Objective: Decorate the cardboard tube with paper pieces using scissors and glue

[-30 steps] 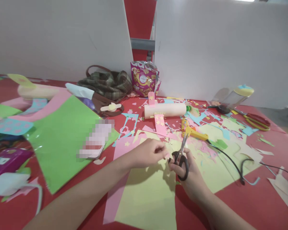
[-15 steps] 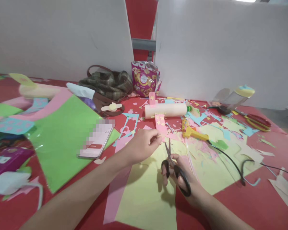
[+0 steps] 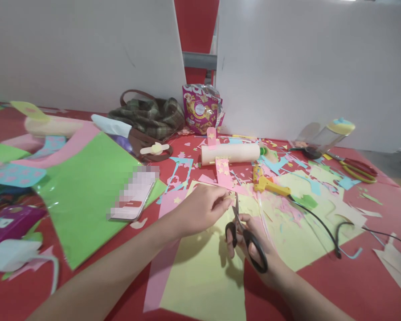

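Observation:
My right hand (image 3: 250, 240) holds black-handled scissors (image 3: 238, 225), thumb and fingers through the loops, blades pointing away from me and slightly apart. Just left of the blades, my left hand (image 3: 209, 205) is closed in a pinch, and a tiny bit of yellow paper (image 3: 232, 196) shows at its fingertips. Both hands are above a yellow paper sheet (image 3: 203, 276), which overlaps a pink sheet (image 3: 157, 276). Beyond them lies a cream cardboard tube (image 3: 235, 154) with a pink strip (image 3: 223, 171) bearing yellow stars.
A yellow glue gun (image 3: 270, 186) with a black cord lies right of the tube, among paper scraps. Left are a phone (image 3: 135, 196) and a green sheet (image 3: 87, 200). A snack bag (image 3: 202, 109), a plaid bag (image 3: 153, 116), a clear bottle (image 3: 330, 136) and pliers-like handles (image 3: 359, 169) stand farther back.
My left hand has shifted slightly right, bringing its fingertips up to the scissor blades. The scissors have stayed almost in place.

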A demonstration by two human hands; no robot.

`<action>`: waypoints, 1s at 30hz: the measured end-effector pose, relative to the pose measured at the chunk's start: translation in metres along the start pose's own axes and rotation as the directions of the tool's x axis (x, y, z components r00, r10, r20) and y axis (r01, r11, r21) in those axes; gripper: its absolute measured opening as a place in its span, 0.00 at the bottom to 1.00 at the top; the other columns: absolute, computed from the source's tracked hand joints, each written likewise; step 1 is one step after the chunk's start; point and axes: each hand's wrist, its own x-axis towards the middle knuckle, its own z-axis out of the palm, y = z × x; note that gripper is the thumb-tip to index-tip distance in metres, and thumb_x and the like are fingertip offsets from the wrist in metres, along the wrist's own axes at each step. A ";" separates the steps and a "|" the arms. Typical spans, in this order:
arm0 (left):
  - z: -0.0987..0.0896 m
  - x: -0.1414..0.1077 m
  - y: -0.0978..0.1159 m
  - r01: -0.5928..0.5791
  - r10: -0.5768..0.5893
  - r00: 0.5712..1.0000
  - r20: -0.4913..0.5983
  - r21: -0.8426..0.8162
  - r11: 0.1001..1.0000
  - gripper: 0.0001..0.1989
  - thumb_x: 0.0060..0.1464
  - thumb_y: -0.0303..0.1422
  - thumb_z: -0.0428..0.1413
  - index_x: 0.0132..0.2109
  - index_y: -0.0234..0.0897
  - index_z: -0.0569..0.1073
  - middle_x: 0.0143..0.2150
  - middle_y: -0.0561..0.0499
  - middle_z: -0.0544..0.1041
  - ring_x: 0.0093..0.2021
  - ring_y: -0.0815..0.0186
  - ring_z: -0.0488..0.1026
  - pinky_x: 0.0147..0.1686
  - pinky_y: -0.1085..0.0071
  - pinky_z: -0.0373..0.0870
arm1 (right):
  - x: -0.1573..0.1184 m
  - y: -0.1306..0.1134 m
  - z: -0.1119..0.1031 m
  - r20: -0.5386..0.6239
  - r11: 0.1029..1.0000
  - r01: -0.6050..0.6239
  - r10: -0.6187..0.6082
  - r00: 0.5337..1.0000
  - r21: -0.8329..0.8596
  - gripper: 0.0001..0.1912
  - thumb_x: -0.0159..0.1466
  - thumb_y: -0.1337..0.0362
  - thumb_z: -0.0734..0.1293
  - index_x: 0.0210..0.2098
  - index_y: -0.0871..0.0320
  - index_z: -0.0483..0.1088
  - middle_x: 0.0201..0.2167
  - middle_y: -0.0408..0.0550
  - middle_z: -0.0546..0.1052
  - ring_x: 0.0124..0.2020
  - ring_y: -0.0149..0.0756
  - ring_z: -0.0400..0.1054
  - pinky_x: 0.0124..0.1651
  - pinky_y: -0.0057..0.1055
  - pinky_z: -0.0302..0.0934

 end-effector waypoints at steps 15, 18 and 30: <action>-0.002 -0.001 0.000 -0.017 0.017 0.999 0.027 0.002 1.000 0.13 0.53 0.29 0.42 0.21 0.34 0.55 0.18 0.57 0.57 0.21 0.75 0.54 0.22 0.76 0.48 | 0.001 -0.001 -0.001 0.017 1.000 0.001 -0.001 1.000 -0.010 0.18 0.54 0.51 0.62 0.38 0.51 0.55 0.32 0.44 0.65 0.29 0.31 0.62 0.35 0.32 0.56; -0.002 -0.001 0.000 -0.018 0.018 0.999 0.027 0.002 1.000 0.13 0.53 0.29 0.43 0.21 0.34 0.54 0.18 0.58 0.56 0.21 0.75 0.54 0.22 0.76 0.48 | 0.002 -0.001 -0.001 0.021 1.000 0.007 -0.006 1.000 -0.011 0.18 0.54 0.51 0.63 0.38 0.51 0.55 0.32 0.44 0.65 0.29 0.31 0.62 0.35 0.32 0.55; -0.003 -0.001 -0.001 -0.033 0.032 0.998 0.050 0.021 0.999 0.13 0.54 0.29 0.41 0.22 0.34 0.58 0.19 0.56 0.60 0.22 0.74 0.57 0.24 0.76 0.51 | -0.001 -0.001 -0.001 0.021 0.999 -0.007 0.008 1.000 -0.048 0.18 0.54 0.50 0.62 0.39 0.51 0.55 0.30 0.43 0.64 0.29 0.31 0.60 0.34 0.31 0.53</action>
